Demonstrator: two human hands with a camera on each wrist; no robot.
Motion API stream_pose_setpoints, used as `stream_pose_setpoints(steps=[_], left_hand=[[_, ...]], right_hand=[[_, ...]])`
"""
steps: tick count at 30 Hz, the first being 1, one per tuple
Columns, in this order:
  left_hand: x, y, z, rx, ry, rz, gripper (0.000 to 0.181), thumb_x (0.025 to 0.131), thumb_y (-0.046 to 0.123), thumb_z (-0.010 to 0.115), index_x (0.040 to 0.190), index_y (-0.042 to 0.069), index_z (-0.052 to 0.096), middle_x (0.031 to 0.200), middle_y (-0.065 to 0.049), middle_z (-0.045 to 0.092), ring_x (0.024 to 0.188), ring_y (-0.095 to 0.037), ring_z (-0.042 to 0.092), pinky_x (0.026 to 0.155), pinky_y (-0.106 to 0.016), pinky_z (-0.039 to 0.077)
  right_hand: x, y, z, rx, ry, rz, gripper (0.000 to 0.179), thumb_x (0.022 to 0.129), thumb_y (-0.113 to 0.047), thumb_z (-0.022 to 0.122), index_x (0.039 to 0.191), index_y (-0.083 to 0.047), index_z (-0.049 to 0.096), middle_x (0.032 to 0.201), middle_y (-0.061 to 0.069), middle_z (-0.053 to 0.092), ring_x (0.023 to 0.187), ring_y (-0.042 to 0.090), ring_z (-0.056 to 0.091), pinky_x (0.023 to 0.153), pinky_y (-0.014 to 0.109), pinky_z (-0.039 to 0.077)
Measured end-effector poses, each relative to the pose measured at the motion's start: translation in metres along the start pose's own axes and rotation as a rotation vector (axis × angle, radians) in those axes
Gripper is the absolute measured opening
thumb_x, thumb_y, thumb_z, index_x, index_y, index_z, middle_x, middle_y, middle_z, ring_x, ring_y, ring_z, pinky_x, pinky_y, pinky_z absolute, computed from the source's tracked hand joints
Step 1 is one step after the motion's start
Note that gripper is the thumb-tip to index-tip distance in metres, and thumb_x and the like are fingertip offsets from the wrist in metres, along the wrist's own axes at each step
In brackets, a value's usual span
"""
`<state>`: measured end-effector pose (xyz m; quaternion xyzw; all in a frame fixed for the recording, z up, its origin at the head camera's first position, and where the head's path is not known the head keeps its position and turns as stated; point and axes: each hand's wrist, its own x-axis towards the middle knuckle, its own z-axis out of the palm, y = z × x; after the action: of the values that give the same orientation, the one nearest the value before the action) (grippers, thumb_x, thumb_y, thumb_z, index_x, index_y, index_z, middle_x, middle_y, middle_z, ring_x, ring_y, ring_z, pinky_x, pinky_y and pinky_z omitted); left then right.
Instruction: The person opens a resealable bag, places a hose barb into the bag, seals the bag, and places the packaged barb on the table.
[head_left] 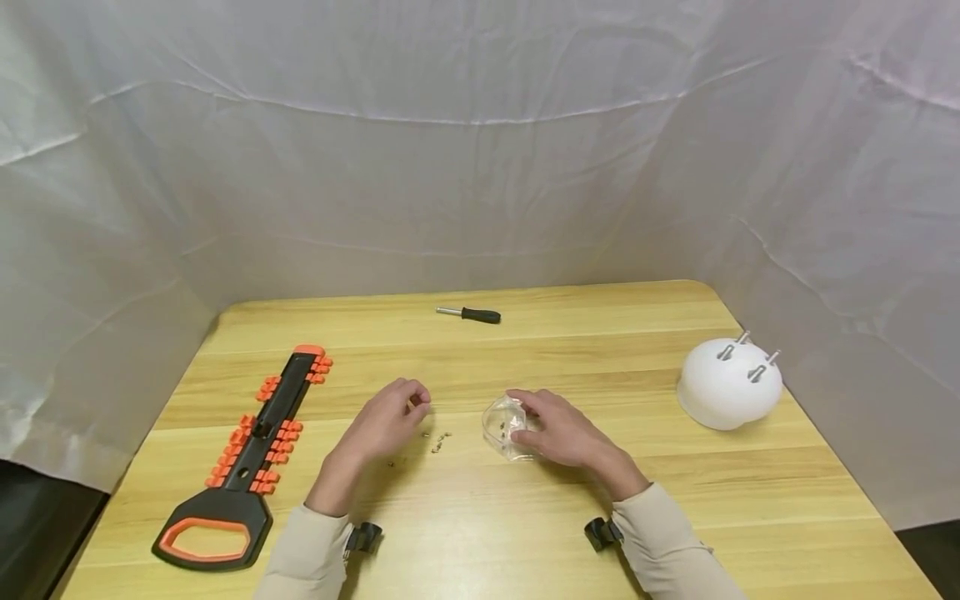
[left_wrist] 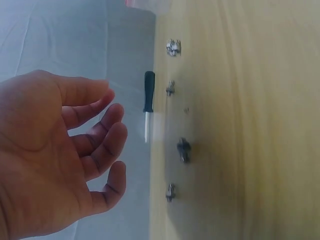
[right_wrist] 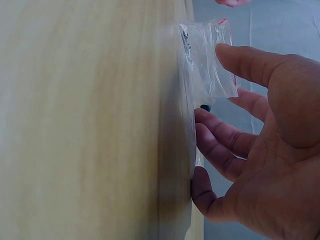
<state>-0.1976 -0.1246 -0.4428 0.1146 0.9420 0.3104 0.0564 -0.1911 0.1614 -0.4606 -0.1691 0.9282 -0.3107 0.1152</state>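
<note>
My right hand (head_left: 561, 427) holds a small clear plastic bag (head_left: 504, 427) just above the wood table. In the right wrist view, the thumb lies against the bag's near side, by its red strip, while the index finger goes behind it. A few tiny dark pieces (right_wrist: 186, 40) show inside the bag. To the left, my left hand (head_left: 386, 419) hovers with fingers loosely bent and nothing visible between them. Several small screw-like metal pieces (head_left: 437, 447) lie scattered on the tabletop beside it; the left wrist view shows one dark piece (left_wrist: 184, 150) closer up.
A screwdriver (head_left: 481, 316) with a black handle lies toward the back. On the left lies a long black rack (head_left: 217, 505) with orange clips and a loop handle. At right sits a white rounded object (head_left: 723, 396) with metal prongs. Grey cloth (head_left: 465, 192) hangs behind.
</note>
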Motion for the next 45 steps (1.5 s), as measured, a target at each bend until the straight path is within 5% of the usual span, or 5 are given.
stream_pose_setpoints(steps=[8, 17, 27, 45], left_hand=[[-0.004, -0.006, -0.001, 0.074, -0.053, 0.014, 0.010, 0.094, 0.021, 0.062, 0.101, 0.016, 0.065, 0.096, 0.004, 0.062, 0.086, -0.011, 0.056, 0.077, -0.035, 0.047], [-0.011, -0.009, 0.005, 0.112, -0.169, 0.016, 0.014, 0.087, 0.022, 0.072, 0.100, 0.022, 0.066, 0.096, 0.008, 0.062, 0.093, -0.013, 0.056, 0.090, -0.054, 0.039], [-0.011, -0.008, 0.007, 0.209, -0.138, 0.038, 0.010, 0.085, 0.022, 0.073, 0.094, 0.024, 0.067, 0.095, 0.008, 0.060, 0.094, -0.014, 0.054, 0.083, -0.048, 0.039], [-0.011, -0.008, 0.008, 0.204, -0.150, 0.025, 0.009, 0.094, 0.018, 0.063, 0.086, 0.021, 0.061, 0.087, 0.008, 0.051, 0.092, -0.017, 0.047, 0.083, -0.047, 0.033]], right_hand=[[0.001, 0.001, 0.001, 0.006, 0.002, -0.007, 0.062, 0.088, -0.029, 0.070, 0.144, -0.024, 0.045, 0.116, 0.000, 0.059, 0.106, 0.015, 0.054, 0.096, 0.041, 0.044], [-0.001, 0.002, 0.000, 0.010, 0.002, -0.030, 0.062, 0.088, -0.026, 0.070, 0.145, -0.020, 0.044, 0.119, 0.003, 0.059, 0.108, 0.017, 0.054, 0.097, 0.042, 0.044], [-0.001, 0.004, 0.002, 0.000, 0.005, -0.059, 0.063, 0.088, -0.026, 0.070, 0.145, -0.019, 0.044, 0.120, 0.004, 0.059, 0.110, 0.018, 0.054, 0.098, 0.043, 0.044], [0.001, 0.002, 0.001, -0.015, 0.013, -0.064, 0.063, 0.087, -0.026, 0.071, 0.144, -0.019, 0.045, 0.120, 0.005, 0.059, 0.111, 0.018, 0.053, 0.099, 0.043, 0.043]])
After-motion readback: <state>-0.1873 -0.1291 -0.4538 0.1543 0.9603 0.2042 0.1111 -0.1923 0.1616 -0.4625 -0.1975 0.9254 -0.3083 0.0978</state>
